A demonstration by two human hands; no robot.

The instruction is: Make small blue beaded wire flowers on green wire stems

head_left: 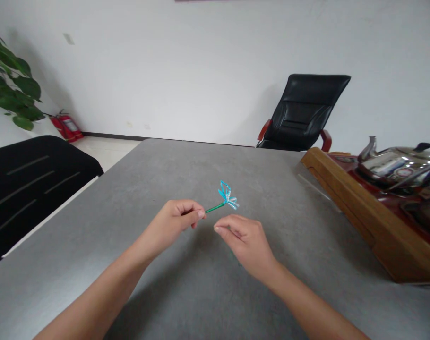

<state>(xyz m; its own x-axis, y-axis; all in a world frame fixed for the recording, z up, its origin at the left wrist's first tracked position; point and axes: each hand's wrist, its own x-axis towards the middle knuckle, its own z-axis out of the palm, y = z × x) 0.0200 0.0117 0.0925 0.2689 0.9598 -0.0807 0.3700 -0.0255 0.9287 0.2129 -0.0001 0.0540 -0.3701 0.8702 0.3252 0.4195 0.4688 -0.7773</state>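
Observation:
Between the thumb and fingers of my left hand (181, 217) is the green stem of a beaded flower (226, 198). Its head, made of light-blue and clear beaded loops, points up and to the right above the grey table. Just below the flower head, my right hand (245, 241) is closed in a pinch, apart from the stem. What its fingertips hold, if anything, is too small to make out. A faint dark-green bit shows beneath that hand, mostly hidden by it.
A wooden tea tray (356, 222) with a shiny metal kettle (399, 163) stands on the table's right side. Beyond the grey table (158, 165) is a black chair (305, 111); another black chair (34, 184) stands left. A plant (14, 85) and red fire extinguishers (66, 126) are far left.

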